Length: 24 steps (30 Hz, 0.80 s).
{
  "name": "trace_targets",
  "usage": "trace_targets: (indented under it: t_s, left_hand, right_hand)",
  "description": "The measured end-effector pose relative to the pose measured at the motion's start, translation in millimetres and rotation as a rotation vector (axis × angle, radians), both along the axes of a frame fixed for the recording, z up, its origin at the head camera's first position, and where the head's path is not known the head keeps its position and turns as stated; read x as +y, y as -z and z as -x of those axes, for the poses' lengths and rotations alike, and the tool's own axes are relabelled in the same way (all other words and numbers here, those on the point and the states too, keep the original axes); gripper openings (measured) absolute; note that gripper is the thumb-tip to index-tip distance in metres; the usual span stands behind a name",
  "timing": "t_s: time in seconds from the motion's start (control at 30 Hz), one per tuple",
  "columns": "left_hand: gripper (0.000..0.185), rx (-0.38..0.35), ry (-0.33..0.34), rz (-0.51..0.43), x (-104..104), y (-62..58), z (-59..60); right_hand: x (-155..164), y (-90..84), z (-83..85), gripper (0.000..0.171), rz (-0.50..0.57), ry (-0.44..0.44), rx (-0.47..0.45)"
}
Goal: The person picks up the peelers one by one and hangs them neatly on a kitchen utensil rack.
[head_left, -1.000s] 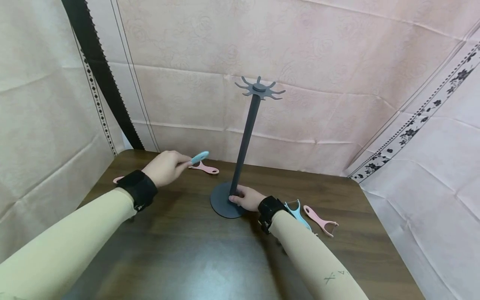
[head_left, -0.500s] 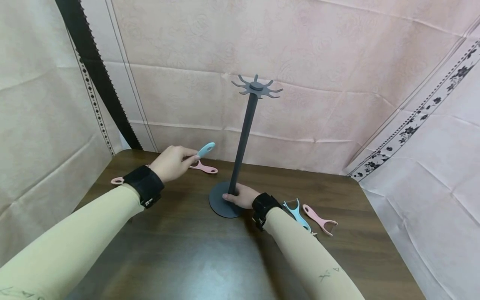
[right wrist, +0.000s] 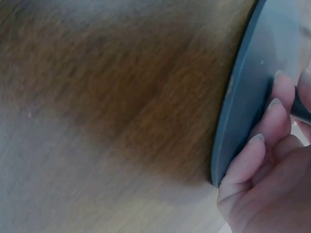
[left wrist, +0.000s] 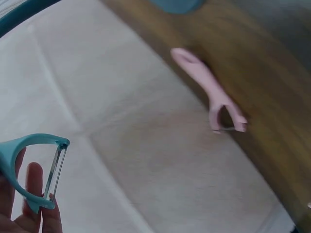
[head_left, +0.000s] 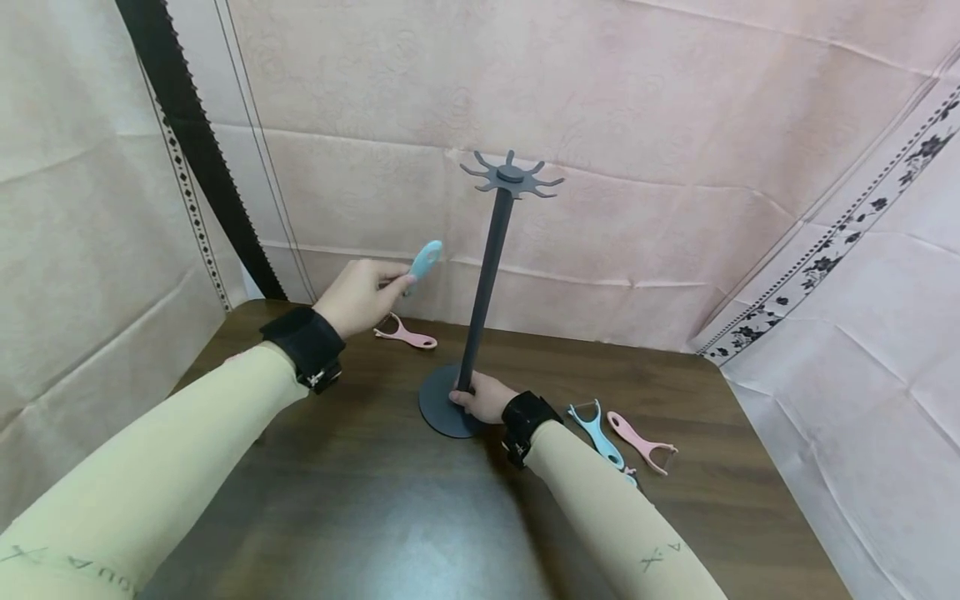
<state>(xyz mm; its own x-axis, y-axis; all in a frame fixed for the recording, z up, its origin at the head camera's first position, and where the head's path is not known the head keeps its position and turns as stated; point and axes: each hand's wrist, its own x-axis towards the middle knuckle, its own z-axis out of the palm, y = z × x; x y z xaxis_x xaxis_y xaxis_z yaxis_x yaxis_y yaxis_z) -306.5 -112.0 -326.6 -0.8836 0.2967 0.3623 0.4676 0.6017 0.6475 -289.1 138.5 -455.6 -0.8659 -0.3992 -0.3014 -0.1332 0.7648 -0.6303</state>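
Note:
My left hand point(head_left: 356, 298) pinches a light blue peeler point(head_left: 425, 260), raised off the table to the left of a dark grey stand point(head_left: 491, 275). The handle, with its hole, points up towards the stand. In the left wrist view the peeler's forked head and metal blade point(left wrist: 54, 172) stick out beside the fingers. My right hand point(head_left: 487, 398) grips the post low down, just over the round base point(head_left: 442, 408). Seen from the right wrist, the fingers point(right wrist: 248, 162) lie along the base point(right wrist: 252, 92). Curved hooks point(head_left: 512, 177) ring the top and carry nothing.
A pink peeler point(head_left: 411, 336) lies near the back edge, behind the left hand. To the right lie a blue peeler point(head_left: 597, 433) and a pink peeler point(head_left: 637, 437), with another blue piece point(head_left: 632, 479) partly behind the right forearm. Cloth point(head_left: 360, 200) hangs behind the table.
My left hand has risen and moved right, towards the stand, and the blue peeler's handle has tipped more upright. The right hand keeps its grip on the post.

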Motion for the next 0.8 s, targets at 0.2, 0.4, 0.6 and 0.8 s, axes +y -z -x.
trace_targets:
  t_s: [0.2, 0.4, 0.6, 0.8]
  left_hand:
    - [0.039, 0.008, 0.008, -0.153, 17, -31.4, 6.9]
    - [0.038, 0.033, 0.036, -0.245, 39, -57.8, 10.4]
    - [0.038, 0.043, 0.048, -0.295, 55, -77.2, 15.6]
    - [0.036, 0.062, 0.071, -0.282, 68, -92.6, 16.6]
  right_hand:
    - [0, 0.4, 1.2, 0.016, -0.01, -0.018, 0.006]
    - [1, 1.9, 1.6, 0.017, -0.005, -0.015, -0.009]
    - [0, 0.3, 0.6, 0.018, -0.006, -0.012, -0.016]
    - [2, 3.3, 2.7, 0.019, 0.0, -0.022, -0.017]
